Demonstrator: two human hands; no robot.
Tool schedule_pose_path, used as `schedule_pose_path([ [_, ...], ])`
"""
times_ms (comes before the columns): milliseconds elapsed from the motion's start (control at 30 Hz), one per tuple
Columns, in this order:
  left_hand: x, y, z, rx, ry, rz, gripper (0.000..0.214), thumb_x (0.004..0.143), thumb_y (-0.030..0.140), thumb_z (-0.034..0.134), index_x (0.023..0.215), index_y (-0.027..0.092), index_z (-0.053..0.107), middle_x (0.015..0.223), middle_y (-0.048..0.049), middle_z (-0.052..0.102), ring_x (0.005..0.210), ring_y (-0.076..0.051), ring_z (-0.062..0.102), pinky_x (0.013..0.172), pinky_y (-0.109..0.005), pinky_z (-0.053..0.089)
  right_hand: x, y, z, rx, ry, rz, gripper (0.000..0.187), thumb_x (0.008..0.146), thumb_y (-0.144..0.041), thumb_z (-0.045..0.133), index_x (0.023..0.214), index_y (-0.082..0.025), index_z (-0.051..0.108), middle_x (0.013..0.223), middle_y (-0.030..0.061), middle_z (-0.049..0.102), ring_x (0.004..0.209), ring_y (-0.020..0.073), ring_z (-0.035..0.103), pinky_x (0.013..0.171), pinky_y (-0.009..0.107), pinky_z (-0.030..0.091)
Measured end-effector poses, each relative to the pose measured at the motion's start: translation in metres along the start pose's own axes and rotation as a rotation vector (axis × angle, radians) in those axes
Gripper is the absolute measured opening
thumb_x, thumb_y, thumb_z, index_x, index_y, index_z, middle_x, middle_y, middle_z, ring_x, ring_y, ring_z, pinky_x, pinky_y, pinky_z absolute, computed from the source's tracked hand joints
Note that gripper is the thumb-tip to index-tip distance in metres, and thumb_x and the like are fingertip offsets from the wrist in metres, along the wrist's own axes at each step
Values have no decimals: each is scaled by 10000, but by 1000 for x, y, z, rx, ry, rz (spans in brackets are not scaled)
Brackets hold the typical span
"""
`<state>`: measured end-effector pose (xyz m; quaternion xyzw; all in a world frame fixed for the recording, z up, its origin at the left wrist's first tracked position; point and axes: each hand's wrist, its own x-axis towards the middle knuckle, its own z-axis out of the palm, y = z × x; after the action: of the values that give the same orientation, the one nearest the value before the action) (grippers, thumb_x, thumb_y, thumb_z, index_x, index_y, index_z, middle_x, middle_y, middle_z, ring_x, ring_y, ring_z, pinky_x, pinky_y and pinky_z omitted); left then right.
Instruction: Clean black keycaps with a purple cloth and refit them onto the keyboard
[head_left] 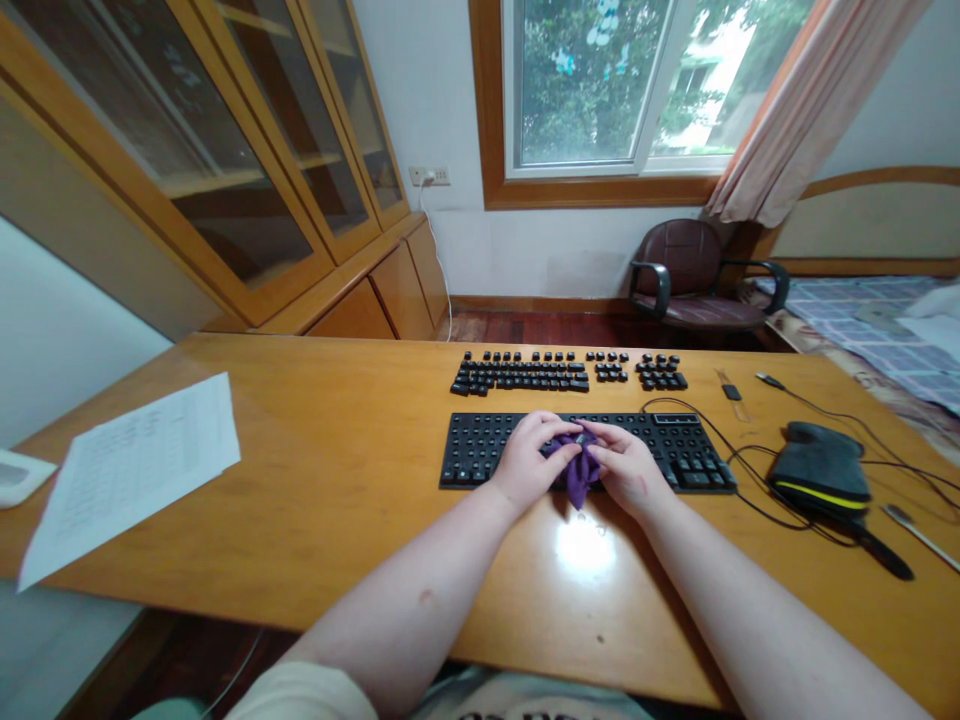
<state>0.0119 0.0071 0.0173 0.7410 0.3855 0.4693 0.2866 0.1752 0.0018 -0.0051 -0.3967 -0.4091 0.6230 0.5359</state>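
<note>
My left hand (527, 460) and my right hand (628, 466) meet above the middle of a black keyboard (476, 448), pinching a purple cloth (578, 482) between them. Folds of the cloth hang down at the keyboard's near edge. A small dark thing shows in the cloth between my fingertips, perhaps a keycap, but it is too small to be sure. Many keys on the keyboard lack their caps; some at its lower right still have them. Behind it, loose black keycaps (536, 376) lie in rows laid out like a keyboard. My hands cover the keyboard's middle.
To the right lie a keycap puller (731, 392), a cable plug (770, 381), a grey cloth-like item with a yellow stripe (819, 465) over a dark handle, and a thin brush (900, 517). Printed sheets (142, 460) rest at the left. A chair (686, 270) stands beyond the desk.
</note>
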Motion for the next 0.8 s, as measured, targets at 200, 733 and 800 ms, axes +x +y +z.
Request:
schedule_pose_path([
  [200, 1, -1, -1, -18, -42, 27, 222, 779, 242, 603, 992, 220, 662, 981, -66, 595, 950, -182, 556, 895, -343, 442, -1, -5, 2, 43, -8, 4, 396, 549, -289, 785, 924, -212, 679, 780, 35, 701, 653, 166, 626, 596, 282, 472],
  [733, 18, 25, -47, 225, 138, -141, 135, 724, 251, 643, 851, 204, 640, 864, -25, 662, 853, -182, 596, 820, -321, 456, 0, -4, 2, 67, -74, 53, 207, 652, -298, 735, 814, -189, 664, 681, 20, 674, 538, 130, 601, 579, 297, 495],
  [800, 17, 25, -46, 201, 87, -168, 136, 721, 248, 643, 850, 201, 645, 861, -24, 669, 844, -181, 602, 807, -314, 462, -1, -5, 3, 53, -101, 29, 287, 666, -324, 720, 914, -194, 657, 839, 59, 683, 620, 146, 626, 610, 313, 510],
])
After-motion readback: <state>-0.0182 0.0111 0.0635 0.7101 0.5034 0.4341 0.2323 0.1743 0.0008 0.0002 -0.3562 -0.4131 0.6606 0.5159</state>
